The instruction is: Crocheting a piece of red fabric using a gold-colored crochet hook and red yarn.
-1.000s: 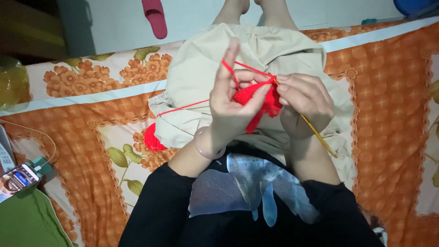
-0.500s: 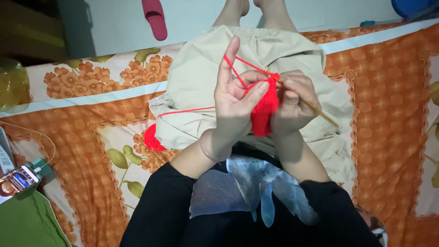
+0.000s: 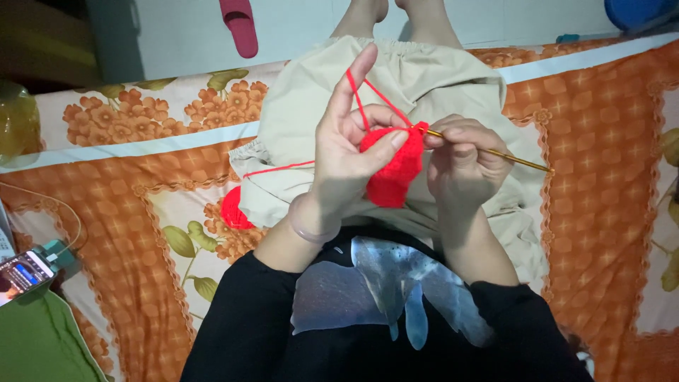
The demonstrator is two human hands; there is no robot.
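My left hand pinches a red crocheted piece between thumb and fingers, with the red yarn strand running up over its raised index finger. My right hand grips a thin golden crochet hook whose tip is stuck into the top edge of the red piece. The yarn trails left across my lap to a red yarn ball lying beside my thigh on the bed. A pale bangle sits on my left wrist.
I sit on an orange floral bedsheet in beige shorts. A phone with a lit screen and a cable lies at the left, by green cloth. A pink slipper lies on the floor beyond.
Both hands have shifted slightly with the red piece, which now hangs more upright. The hook has been worked into its top edge, and the yarn stays over the raised index finger.
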